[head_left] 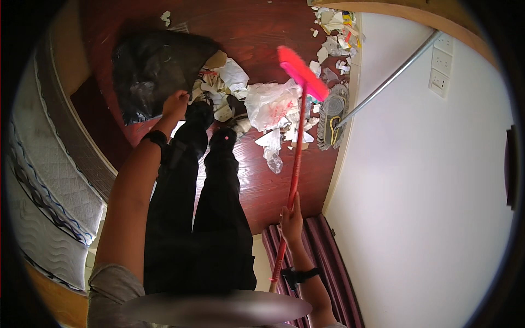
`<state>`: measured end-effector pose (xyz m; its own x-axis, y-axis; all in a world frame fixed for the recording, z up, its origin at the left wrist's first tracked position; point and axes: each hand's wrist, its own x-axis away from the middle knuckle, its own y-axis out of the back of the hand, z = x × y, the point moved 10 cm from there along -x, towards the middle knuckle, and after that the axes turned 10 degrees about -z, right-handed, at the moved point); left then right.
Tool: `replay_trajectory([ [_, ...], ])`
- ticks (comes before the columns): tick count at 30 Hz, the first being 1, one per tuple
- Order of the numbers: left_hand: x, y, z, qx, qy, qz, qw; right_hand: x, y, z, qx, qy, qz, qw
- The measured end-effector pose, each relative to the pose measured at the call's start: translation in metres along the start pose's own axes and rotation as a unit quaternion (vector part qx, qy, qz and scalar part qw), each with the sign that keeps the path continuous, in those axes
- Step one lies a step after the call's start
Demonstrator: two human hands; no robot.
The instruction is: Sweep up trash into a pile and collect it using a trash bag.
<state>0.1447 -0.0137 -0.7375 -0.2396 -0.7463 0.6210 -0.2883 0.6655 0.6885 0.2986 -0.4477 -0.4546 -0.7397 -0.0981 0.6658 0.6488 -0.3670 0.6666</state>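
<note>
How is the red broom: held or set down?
Held: the right hand grips the red handle. Whether the bristles touch the floor, I cannot tell.

Garbage bag [150, 71]: glossy, creased plastic. Broom handle [298, 150]: smooth, shiny. Carrier bag [265, 104]: thin, crinkled plastic. Floor [262, 30]: glossy, wood-look. Mop pole [394, 76]: smooth metal. Mattress [71, 158]: quilted cloth.

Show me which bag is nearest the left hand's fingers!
The black bag, right at the left hand's fingers; the white bag lies farther right, among scraps.
</note>
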Motion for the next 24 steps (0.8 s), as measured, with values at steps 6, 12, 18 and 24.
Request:
replay_trajectory([
  [6,-0.003,-0.007,-0.008,0.014,-0.046,-0.004,0.999,-0.021,0.009,-0.044,-0.224,-0.241,-0.028,0.944],
  [12,0.004,-0.005,0.016,-0.022,-0.061,-0.007,0.998,0.008,0.011,-0.111,-0.319,-0.323,-0.022,0.891],
  [18,0.007,-0.009,0.033,-0.020,-0.037,-0.030,0.999,0.031,0.004,-0.188,-0.403,-0.363,-0.020,0.840],
  [24,0.010,-0.014,0.027,-0.023,-0.045,-0.044,0.998,0.029,-0.022,-0.200,-0.400,-0.352,-0.011,0.846],
])
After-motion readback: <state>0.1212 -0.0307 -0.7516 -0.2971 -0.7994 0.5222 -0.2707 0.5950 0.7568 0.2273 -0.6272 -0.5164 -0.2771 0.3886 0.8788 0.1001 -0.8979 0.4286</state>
